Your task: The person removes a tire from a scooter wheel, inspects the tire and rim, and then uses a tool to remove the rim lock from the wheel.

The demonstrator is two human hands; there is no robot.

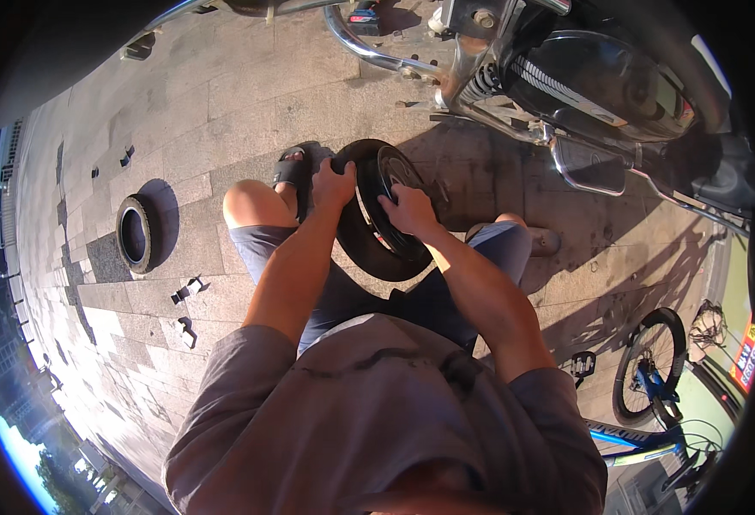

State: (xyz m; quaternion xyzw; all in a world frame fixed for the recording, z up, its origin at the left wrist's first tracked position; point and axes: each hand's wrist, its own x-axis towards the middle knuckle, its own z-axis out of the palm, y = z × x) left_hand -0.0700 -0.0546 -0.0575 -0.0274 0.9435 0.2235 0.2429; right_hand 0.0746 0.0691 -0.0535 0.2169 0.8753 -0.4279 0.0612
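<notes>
A black tire (pixel 362 249) stands tilted between my knees, with a dark wheel rim (pixel 388 165) sitting against its right side. A bright strip shows along the gap between the two. My left hand (pixel 333 185) is closed round the tire's upper left edge. On the rim's near right side, my right hand (pixel 408 211) has its fingers curled over the edge and its thumb toward the tire. The fingertips of both hands are partly hidden, and whether the right one also holds a small tool cannot be seen.
Another tire (pixel 138 233) lies on the paving at left, near small dark pieces (pixel 186 290). A motorbike (pixel 566 94) with chrome bars stands at upper right. Near its front lies a blue and black power tool (pixel 365 19). A blue bicycle (pixel 648 386) is at lower right.
</notes>
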